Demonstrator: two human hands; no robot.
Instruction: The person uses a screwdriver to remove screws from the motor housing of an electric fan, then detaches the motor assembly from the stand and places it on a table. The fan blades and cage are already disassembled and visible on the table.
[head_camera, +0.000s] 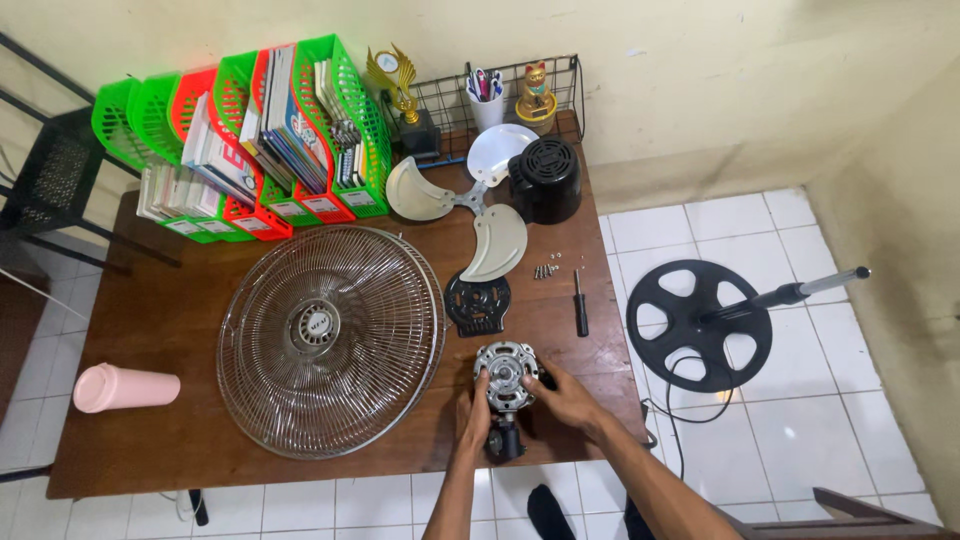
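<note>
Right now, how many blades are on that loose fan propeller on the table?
3. On the fan propeller: one points left toward the green file racks, one points up beside the black motor cover, one points down toward the black plate.

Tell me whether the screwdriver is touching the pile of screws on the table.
Apart. The head view shows the screwdriver lying below and to the right of the screws, with a strip of bare brown table plainly visible between them.
</note>
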